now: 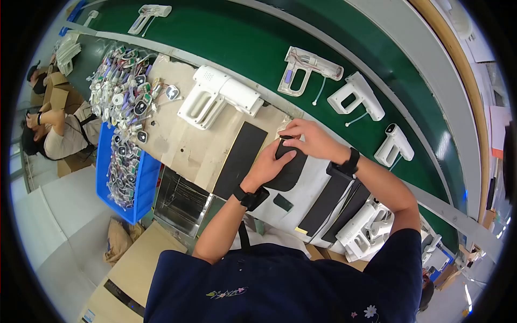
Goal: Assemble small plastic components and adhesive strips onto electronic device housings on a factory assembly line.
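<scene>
My left hand [271,168] and my right hand [312,141] meet over the middle of the bench. Their fingers are closed around a small black part [286,138], mostly covered by the fingers, so its exact kind cannot be made out. Below it, a black pad [285,180] with a rounded edge lies on a light surface. Left of my hands is a flat black strip [240,156]. A small dark rectangular piece [283,202] lies nearer to me. Past the strip, white gun-shaped plastic housings [218,94] lie side by side on the bench.
A heap of wired small parts [126,89] covers the bench's left end, above a blue bin [134,188] of similar parts. Along the far side, a green conveyor [237,35] carries several white housings, one opened [309,70]. More housings [366,229] lie right; people sit at far left.
</scene>
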A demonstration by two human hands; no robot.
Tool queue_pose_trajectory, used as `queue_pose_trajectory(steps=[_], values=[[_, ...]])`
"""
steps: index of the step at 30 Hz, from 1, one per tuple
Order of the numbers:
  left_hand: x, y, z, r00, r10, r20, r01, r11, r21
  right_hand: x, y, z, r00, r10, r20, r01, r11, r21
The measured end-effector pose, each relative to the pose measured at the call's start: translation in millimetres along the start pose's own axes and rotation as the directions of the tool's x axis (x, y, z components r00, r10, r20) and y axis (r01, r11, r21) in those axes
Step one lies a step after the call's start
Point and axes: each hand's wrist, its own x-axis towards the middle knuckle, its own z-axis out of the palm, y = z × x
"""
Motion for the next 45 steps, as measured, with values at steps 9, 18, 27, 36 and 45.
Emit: queue_pose_trajectory(steps=[9, 18, 27, 36, 45], values=[[9, 4, -22, 0.982, -0.187, 0.002, 0.177, 0.923, -0.342, 73, 83, -51, 0.937, 0.270, -0.223, -0.182, 0.919, 0.350], [3, -19, -34, 0.899, -0.431, 0.073, 0.355, 0.622, -0.698, 114, 203, -93, 0.840, 0.231, -0.490, -0.388, 0.889, -0.245], [3, -20, -27, 0.912, -0.403, -0.072, 0.261, 0.709, -0.656, 63, 88, -44, 0.992, 0.038, -0.119, -0.054, 0.990, -0.132], [0, -6, -5, 0.947, -0.282, -0.157, 0.207, 0.903, -0.377, -2, 22, 10, 0.974, 0.103, 0.203, -0.106, 0.994, 0.005], [2, -10, -2, 0.919, -0.387, -0.078, 0.311, 0.832, -0.460, -14, 19, 20, 0.993, 0.091, 0.076, -0.097, 0.992, 0.077]])
